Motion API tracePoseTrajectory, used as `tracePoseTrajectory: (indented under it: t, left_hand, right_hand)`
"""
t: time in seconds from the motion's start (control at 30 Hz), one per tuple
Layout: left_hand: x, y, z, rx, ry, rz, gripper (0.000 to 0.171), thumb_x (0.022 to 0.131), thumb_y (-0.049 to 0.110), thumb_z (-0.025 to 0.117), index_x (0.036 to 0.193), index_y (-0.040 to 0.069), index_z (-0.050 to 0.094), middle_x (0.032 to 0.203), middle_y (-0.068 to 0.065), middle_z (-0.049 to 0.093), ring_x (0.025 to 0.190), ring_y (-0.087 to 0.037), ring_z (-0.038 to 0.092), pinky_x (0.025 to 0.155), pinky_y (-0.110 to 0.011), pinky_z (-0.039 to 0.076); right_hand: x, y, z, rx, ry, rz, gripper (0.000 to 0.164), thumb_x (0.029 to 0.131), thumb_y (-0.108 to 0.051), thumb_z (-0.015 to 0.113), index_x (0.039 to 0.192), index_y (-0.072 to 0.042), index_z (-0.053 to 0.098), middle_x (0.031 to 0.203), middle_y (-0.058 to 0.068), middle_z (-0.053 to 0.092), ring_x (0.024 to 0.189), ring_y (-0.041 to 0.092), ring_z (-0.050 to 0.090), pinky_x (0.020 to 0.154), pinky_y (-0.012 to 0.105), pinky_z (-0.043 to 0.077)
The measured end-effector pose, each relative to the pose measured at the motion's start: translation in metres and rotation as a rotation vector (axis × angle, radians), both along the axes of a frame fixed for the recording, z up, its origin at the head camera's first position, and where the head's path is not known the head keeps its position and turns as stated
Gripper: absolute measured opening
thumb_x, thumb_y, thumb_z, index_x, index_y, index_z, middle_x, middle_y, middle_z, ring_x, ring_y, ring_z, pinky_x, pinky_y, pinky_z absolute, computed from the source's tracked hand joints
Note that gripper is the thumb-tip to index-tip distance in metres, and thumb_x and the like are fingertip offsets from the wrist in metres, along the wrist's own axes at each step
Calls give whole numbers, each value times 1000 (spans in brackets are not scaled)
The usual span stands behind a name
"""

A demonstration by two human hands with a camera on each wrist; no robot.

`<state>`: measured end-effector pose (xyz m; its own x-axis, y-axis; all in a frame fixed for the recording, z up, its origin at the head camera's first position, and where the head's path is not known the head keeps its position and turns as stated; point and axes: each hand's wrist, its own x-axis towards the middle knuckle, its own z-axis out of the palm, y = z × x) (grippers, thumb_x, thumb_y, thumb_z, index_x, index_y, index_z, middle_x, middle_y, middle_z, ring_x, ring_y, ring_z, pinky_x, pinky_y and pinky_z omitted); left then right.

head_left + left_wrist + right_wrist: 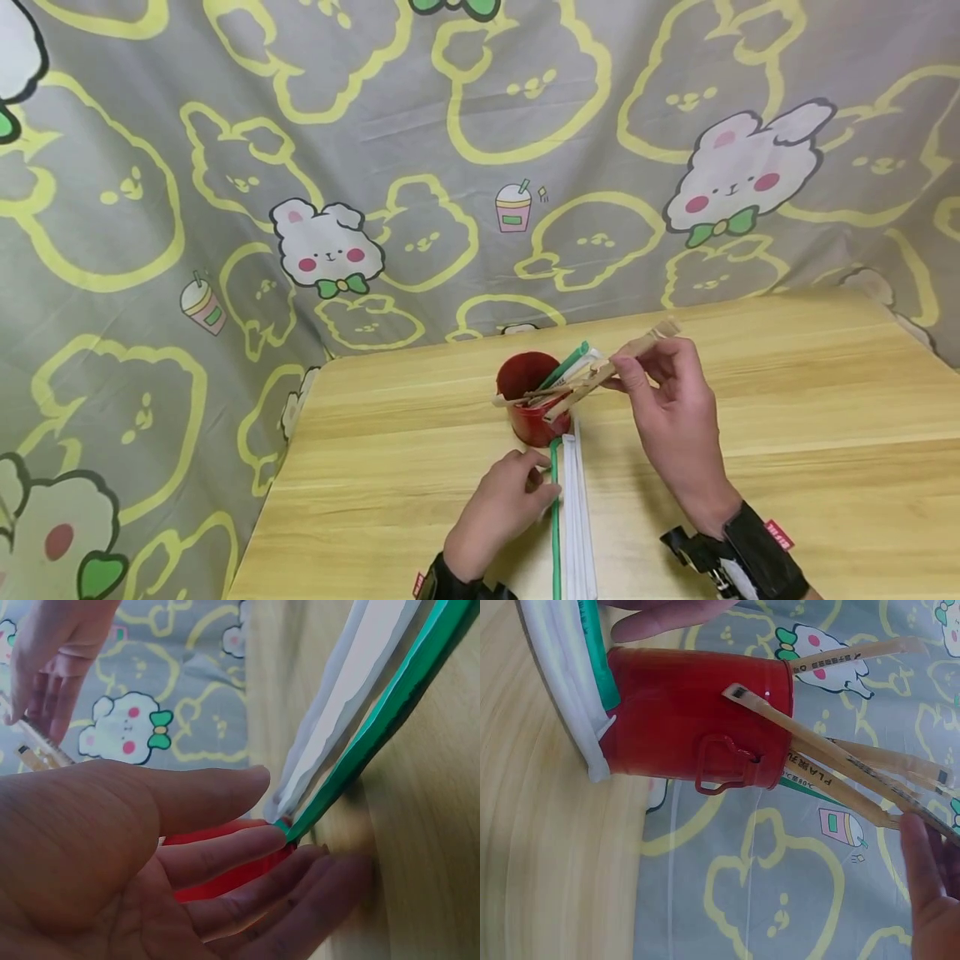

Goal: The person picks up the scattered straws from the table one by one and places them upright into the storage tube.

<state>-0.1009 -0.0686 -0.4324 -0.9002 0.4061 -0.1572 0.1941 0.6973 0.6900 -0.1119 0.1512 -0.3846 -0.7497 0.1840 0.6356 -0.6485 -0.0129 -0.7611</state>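
My right hand (678, 417) pinches a brown paper-wrapped straw (840, 754) and holds it slanting over the red bucket (534, 427). Its lower end overlaps the bucket's side in the right wrist view. Other brown wrapped straws (855, 658) stick out of the bucket, along with a green straw (568, 369) and a white one. On the table in front of the bucket lie a green wrapped straw (556, 533) and several white wrapped straws (576, 525), side by side. My left hand (504, 507) is beside the green straw, its fingers loosely extended and its fingertips right at it.
The wood-grain table (390, 467) runs back to a grey curtain (420, 150) printed with rabbits and yellow outlines. A wire handle lug (724, 765) juts from the bucket's side. Black straps (761, 550) with cameras sit on both wrists.
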Motion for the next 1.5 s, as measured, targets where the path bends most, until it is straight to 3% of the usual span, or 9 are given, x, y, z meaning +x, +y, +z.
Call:
tracePoseTrajectory:
  t: [0.13,0.23,0.37,0.47,0.67,0.87,1.07,1.37,1.5]
  left_hand:
    - [-1,2,-3,3,-24,-3,32,95,18,82,119,2,69,93,-1,57,81,-14,50,76,-31,45]
    - [-1,2,-5,5,-34,-5,35,94,17,83,122,2,69,94,-1,56,82,-14,49,77,-31,45]
    - [-1,3,-6,8,-20,-9,36,93,17,84,123,3,70,94,-1,57,82,-13,50,77,-31,46]
    - [0,2,-7,15,-3,-13,36,93,18,84,123,3,71,94,0,57,82,-12,51,76,-31,46]
    - [2,4,-7,26,17,-35,38,92,16,84,124,2,70,92,0,54,78,-10,49,73,-28,45]
    - [3,8,-12,4,42,-35,48,89,12,87,130,1,66,91,0,52,79,-10,47,71,-28,42]
    - [5,12,-13,0,18,-27,57,88,3,86,139,0,61,93,0,49,79,-10,46,72,-28,42]
    - [5,9,-25,17,120,-39,48,84,-10,75,129,-1,59,89,1,46,82,-13,43,68,-30,41]
    - [0,8,-40,13,105,-21,49,80,-6,77,126,2,62,92,1,51,85,-15,46,72,-31,44]
  right_hand:
    - [-2,-1,-2,-93,128,20,28,102,20,52,127,23,39,116,27,55,104,31,66,89,36,59]
    - [-2,-1,-3,-110,148,17,28,102,21,52,127,23,40,115,29,56,104,30,67,90,37,59]
    - [-2,-1,-6,21,33,-2,23,100,19,58,123,14,54,115,21,62,105,25,70,90,33,59]
    - [-1,-3,-11,208,-66,-53,24,99,12,67,119,-2,67,117,6,69,106,17,72,88,28,59]
    - [-6,-11,-27,437,-130,-116,30,97,0,75,119,-22,76,116,-11,74,106,11,72,84,18,56]
    - [-10,-14,-36,542,-306,-69,24,104,-11,70,127,-17,73,123,-4,74,108,16,72,87,34,60]
    - [-10,-12,-35,540,-486,23,34,109,-18,65,141,-11,60,128,6,72,114,27,69,94,49,57]
    - [-10,-10,-34,567,-519,34,27,110,-15,62,136,-11,57,118,7,71,108,24,70,92,49,56]
    - [-9,-9,-34,577,-554,47,24,111,-17,60,134,-11,59,116,7,71,106,25,70,88,47,57]
